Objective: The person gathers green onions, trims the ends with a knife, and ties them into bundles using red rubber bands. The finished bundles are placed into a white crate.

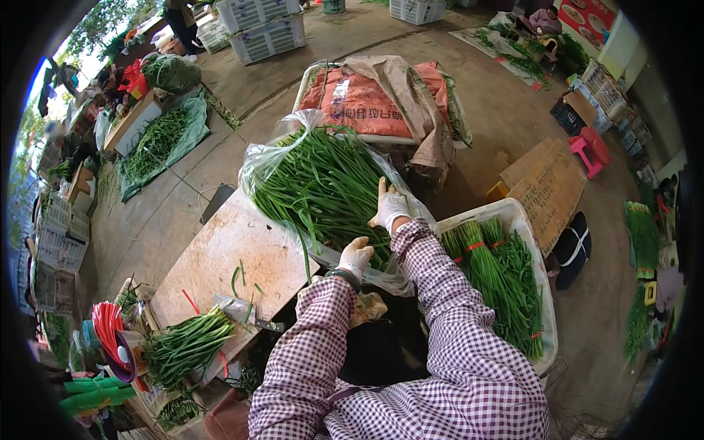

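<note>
Long green garlic chives (323, 183) lie heaped in a clear plastic bag (275, 158) in front of me. My right hand (390, 205), in a white glove, rests at the heap's right side with its fingers stretched apart. My left hand (356, 258), gloved too, is at the near edge of the heap, its thumb pointing up. The other fingers of that hand are hidden, so their grip does not show. Left of the bag is a worn board (231, 246) with a few loose leaves, and a knife (268, 324) lies at its near edge.
A white crate (546, 323) of banded green bundles stands at my right. Near left lie a loose bunch (189, 345) and red ties (108, 330). Beyond the bag, an orange sack (359, 99) tops another container. A pink stool (589, 150) stands far right.
</note>
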Available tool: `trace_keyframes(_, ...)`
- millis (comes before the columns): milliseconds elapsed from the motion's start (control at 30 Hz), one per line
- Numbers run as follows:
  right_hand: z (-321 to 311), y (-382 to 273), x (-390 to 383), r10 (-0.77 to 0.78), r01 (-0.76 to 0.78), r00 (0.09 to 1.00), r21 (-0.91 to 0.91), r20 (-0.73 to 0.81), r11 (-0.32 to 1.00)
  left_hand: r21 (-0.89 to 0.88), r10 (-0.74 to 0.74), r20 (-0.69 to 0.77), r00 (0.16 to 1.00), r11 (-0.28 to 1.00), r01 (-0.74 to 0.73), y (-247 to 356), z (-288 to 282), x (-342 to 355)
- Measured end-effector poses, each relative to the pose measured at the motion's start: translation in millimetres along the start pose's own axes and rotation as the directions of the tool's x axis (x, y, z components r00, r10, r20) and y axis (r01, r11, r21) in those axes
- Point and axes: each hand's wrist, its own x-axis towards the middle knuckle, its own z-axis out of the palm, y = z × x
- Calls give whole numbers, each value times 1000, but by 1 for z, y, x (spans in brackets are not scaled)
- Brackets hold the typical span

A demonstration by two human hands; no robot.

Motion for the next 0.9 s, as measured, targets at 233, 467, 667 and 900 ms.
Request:
trace_keyframes(233, 12, 6, 11, -92, 91, 995, -20, -44, 996, -165, -171, -69, 983, 974, 158, -52, 27, 32)
trace_keyframes(467, 14, 18, 11, -231, 219, 965, -108, -125, 970, -403, -260, 29, 965, 880, 250, -58, 10, 42)
trace_keyframes(667, 41, -23, -34, -492, 444, 810, -216, -319, 870, -376, -61, 72, 996, 923, 84, -96, 25, 76)
trace_keyframes(900, 48, -32, -69, -521, 527, 833, -22, -186, 850, -496, -319, -12, 948, 825, 272, -88, 35, 65)
